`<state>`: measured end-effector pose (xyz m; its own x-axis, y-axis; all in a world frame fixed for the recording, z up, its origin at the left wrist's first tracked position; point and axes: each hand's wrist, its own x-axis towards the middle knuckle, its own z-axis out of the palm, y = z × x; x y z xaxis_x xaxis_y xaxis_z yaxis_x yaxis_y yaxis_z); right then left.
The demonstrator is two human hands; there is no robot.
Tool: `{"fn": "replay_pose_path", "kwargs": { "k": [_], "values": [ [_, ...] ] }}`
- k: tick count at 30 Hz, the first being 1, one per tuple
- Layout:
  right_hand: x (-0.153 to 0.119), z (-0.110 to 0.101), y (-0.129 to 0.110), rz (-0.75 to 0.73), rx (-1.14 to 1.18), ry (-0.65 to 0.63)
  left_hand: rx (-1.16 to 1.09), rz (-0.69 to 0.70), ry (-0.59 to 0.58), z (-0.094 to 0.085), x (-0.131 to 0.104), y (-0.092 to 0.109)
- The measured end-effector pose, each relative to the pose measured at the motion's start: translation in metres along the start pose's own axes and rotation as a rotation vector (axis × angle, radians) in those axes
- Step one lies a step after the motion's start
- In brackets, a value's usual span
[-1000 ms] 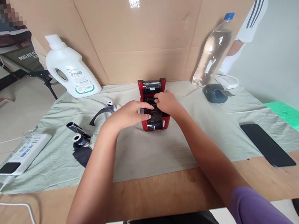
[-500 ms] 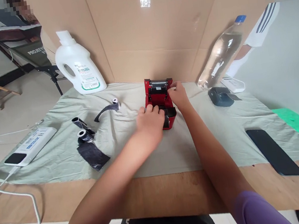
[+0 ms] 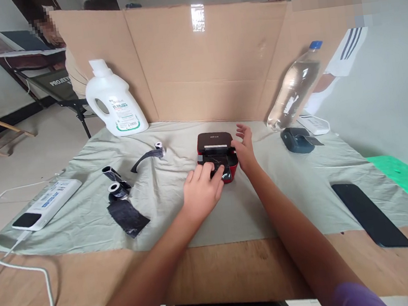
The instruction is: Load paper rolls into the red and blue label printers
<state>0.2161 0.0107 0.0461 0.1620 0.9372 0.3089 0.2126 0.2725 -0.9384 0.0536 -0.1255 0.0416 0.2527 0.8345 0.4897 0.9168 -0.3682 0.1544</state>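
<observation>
Hands flank one compact red-and-black device (image 3: 218, 152) set mid-worktop, just in front of the cardboard panel (image 3: 211, 62). Left hand (image 3: 201, 185) at its near left corner, palm down, fingers fanned over the dark film (image 3: 224, 161) on the near end; they rest on top and are not closed around anything. Right hand (image 3: 245, 149) alongside the right flank, thumb side against the edge about level with the lid's front line, remaining fingers raised and loose in the air. Hands apart from each other, device between them, neither clamped. Key relation: device lies straight ahead of the wearer, its longer run seemingly front to back — dark lid (image 3: 214, 137) at the far half, film at the near half. Left forearm comes in on a slant from the near left, right forearm from the near right. Left hand sits nearer the wearer and over the film; right hand reaches farther out and is the nearer of the two to the lid. Lid lies about level over the far half; whether it is latched, cannot tell. Out to the left on the cloth (image 3: 234, 221), well apart from the left hand: a film roll (image 3: 117, 190) with a loose dark sheet (image 3: 128, 218) beside it. Far right, a phone (image 3: 371, 214) lies aslant — well clear of the right forearm.
</observation>
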Motion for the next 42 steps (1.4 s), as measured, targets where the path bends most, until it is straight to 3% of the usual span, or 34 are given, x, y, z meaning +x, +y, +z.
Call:
{"fn": "replay_pose_path", "kwargs": {
  "k": [3, 6, 10, 14, 18, 25, 28, 32, 35, 38, 42],
  "values": [
    [-0.010, 0.004, 0.018, 0.114, 0.207, -0.075, -0.037, 0.024, 0.069, 0.005, 0.000, -0.002],
    [-0.015, 0.010, 0.031, 0.194, 0.543, -0.145, -0.108, -0.051, 0.125, 0.008, 0.002, -0.008],
    [-0.018, 0.015, 0.038, 0.212, 0.759, -0.134, -0.197, -0.207, 0.065, 0.009, 0.008, -0.029],
    [-0.016, 0.014, 0.040, 0.189, 0.752, -0.158, -0.223, -0.183, 0.011, 0.008, 0.013, -0.046],
    [-0.015, 0.015, 0.045, 0.151, 0.700, -0.160, -0.269, -0.172, 0.037, 0.012, 0.014, -0.048],
    [-0.028, 0.017, 0.050, 0.083, 0.473, -0.016, -0.634, -0.307, 0.013, 0.034, 0.009, -0.052],
    [-0.041, 0.006, 0.047, 0.062, 0.406, -0.078, -0.810, -0.336, -0.078, 0.038, 0.009, -0.057],
    [-0.061, -0.014, 0.028, -0.082, 0.190, -0.371, -0.981, -0.354, -0.104, 0.034, 0.010, -0.060],
    [-0.067, -0.014, -0.001, -0.205, -0.006, -0.449, -1.037, -0.340, -0.085, 0.022, 0.013, -0.066],
    [-0.058, 0.008, -0.041, -0.361, -0.051, -0.486, -1.041, -0.300, -0.024, -0.004, 0.020, -0.088],
    [-0.035, 0.072, -0.094, -0.478, 0.040, -0.510, -0.964, -0.292, 0.053, -0.061, 0.031, -0.148]
  ]
}}
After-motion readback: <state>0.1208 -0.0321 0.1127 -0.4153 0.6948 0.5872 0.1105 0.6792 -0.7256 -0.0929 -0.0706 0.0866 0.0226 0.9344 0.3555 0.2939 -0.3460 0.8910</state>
